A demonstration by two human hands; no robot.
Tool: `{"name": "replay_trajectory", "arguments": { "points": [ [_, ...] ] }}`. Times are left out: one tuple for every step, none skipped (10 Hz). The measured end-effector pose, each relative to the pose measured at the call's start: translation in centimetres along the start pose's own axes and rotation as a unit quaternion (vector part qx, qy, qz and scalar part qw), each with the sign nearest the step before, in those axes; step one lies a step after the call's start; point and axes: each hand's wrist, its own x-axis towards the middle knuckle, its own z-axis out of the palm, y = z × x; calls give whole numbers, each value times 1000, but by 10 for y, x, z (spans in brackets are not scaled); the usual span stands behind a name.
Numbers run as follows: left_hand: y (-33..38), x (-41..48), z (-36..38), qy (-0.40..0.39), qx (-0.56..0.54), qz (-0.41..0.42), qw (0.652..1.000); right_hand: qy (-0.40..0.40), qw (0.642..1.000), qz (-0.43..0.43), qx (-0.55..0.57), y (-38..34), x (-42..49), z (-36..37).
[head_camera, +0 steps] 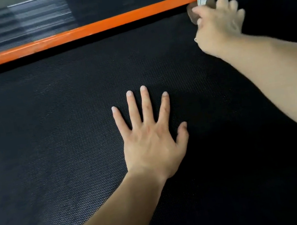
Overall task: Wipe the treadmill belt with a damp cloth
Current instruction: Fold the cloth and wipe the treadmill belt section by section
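The left hand (152, 146) lies flat on the belt (62, 144), near its middle. Behind it a rail (74, 33) runs along the belt's far edge, and beyond the rail lies a ribbed side step (15, 26). Far right, at the rail's end, the right hand (217, 26) rests on a cloth (203, 1) — well apart from the left.

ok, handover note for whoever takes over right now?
Left hand: open, flat on the belt, fingers spread.
Right hand: on the cloth at the belt's far edge, by the end of the orange strip. It is blurred, so the grip is unclear.
Done: the belt shows no clear wiped patch, so I cannot tell.
Left: probably best to wipe the whole belt.
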Motion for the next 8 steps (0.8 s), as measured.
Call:
{"name": "replay_trajectory", "arguments": {
  "points": [
    [0,0,-1,1,-1,-1,1000,-3,999,-11,32,-35,-10,7],
    [0,0,-1,0,-2,1,1000,19,986,-162,39,-56,-24,10],
    [0,0,-1,-4,5,2,1000,26,979,-201,3,-37,-9,8],
    [0,-1,-2,-6,6,2,1000,27,991,-129,-37,-7,7,3],
    [-1,-1,-1,-5,5,4,1000,23,994,-91,-61,7,8,1],
    [-2,-1,0,-2,3,4,1000,14,997,-43,-61,22,4,-1],
    [-1,-1,1,-1,3,7,1000,9,997,-7,-79,38,-7,-5],
    [-2,-2,0,-3,9,10,1000,-9,995,14,-100,38,-20,-12]
  ]
}}
